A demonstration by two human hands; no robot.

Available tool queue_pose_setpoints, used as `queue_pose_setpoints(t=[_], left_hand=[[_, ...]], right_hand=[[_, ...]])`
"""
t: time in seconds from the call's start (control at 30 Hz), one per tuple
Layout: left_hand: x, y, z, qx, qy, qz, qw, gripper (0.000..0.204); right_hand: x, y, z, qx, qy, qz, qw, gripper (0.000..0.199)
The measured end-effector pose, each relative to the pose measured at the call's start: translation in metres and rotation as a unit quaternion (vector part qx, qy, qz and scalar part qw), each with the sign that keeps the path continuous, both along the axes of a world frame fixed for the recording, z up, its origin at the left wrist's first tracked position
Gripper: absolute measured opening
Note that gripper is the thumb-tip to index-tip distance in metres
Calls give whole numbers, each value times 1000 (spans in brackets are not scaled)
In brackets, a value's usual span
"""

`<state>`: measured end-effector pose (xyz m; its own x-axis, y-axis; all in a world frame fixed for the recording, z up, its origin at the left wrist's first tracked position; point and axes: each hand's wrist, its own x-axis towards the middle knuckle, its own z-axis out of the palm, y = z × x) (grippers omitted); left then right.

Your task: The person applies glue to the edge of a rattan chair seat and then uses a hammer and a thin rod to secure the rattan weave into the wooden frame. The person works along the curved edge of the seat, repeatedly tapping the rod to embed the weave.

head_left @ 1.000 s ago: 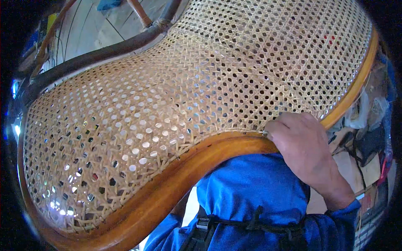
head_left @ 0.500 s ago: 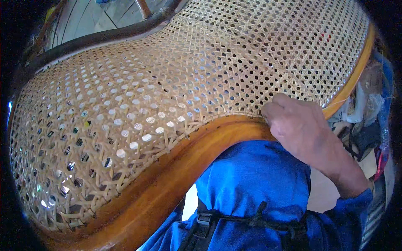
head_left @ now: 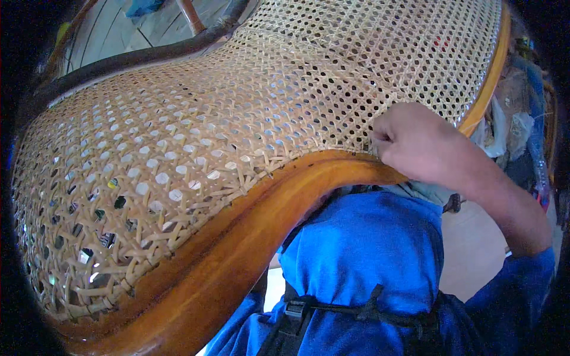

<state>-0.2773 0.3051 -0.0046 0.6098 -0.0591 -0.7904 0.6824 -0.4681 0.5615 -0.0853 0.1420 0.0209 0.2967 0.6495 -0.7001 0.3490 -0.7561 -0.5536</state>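
Note:
A curved chair frame of glossy orange-brown wood [head_left: 237,222] sweeps across in front of me. Woven cane webbing [head_left: 196,127] with small open holes fills it, bending from the near left up to the far right. Along the wooden rim, the strands look looser at the lower left. My right hand [head_left: 418,142] rests over the near edge of the cane, right of the middle, with its fingers curled into a pinch. What lies between the fingertips, if anything, is hidden. My left hand is out of sight; only a blue sleeve shows at the lower left.
A dark curved rail [head_left: 139,57] borders the cane at the far left, with a floor of planks [head_left: 107,29] beyond it. Crumpled clear plastic [head_left: 519,133] and other clutter lie at the right. Black straps [head_left: 297,311] cross my blue shirt [head_left: 362,249].
My right hand has risen slightly and turned, its forearm swinging further to the right. The chair sits a little higher and further left in the view.

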Motion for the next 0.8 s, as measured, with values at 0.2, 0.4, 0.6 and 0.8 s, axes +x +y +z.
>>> queue_pose_setpoints(t=[0.2, 0.4, 0.6, 0.8], left_hand=[[-4, 1, -9, -133, 2, 102, 986, 28], [-10, 1, -13, -156, -9, 118, 981, 31], [-7, 0, -22, -193, -19, 114, 974, 32], [4, 1, -7, -150, -8, 132, 980, 25]], right_hand=[[17, 5, 5, -38, 26, 5, 999, 20], [12, 0, 0, 9, -6, 51, 999, 20], [11, -45, 36, 131, -199, 44, 970, 17], [1, -144, 49, 156, -236, -489, 825, 20]])
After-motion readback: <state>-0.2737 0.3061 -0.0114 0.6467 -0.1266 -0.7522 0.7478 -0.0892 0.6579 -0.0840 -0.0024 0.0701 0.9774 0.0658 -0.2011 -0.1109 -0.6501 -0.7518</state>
